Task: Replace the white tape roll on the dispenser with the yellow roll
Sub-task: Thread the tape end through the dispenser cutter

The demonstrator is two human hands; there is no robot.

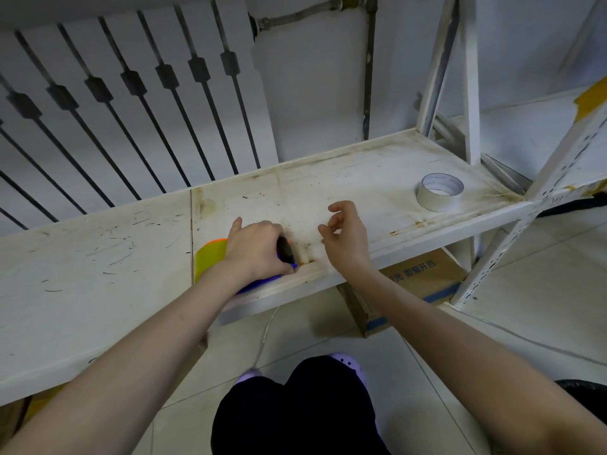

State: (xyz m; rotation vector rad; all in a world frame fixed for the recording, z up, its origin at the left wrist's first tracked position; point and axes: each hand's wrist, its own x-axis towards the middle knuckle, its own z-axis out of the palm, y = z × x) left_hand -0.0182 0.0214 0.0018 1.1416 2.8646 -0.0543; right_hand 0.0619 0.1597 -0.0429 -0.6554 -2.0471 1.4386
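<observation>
My left hand (259, 246) is closed over a blue tape dispenser (262, 282) lying at the front edge of the worn white shelf (361, 178). A yellow roll (210, 257) with an orange rim shows from under that hand, at the dispenser; how it sits there is hidden. My right hand (345, 231) hovers just right of the dispenser, fingers loosely curled and apart, holding nothing. The white tape roll (440, 192) lies flat on the shelf at the far right, apart from both hands.
A white radiator (131, 93) stands behind the shelf on the left. A second white board (82, 257) adjoins the shelf at left. White rack uprights (469, 93) rise at right. A cardboard box (417, 284) sits on the tiled floor below. My legs and lilac shoes are at the bottom.
</observation>
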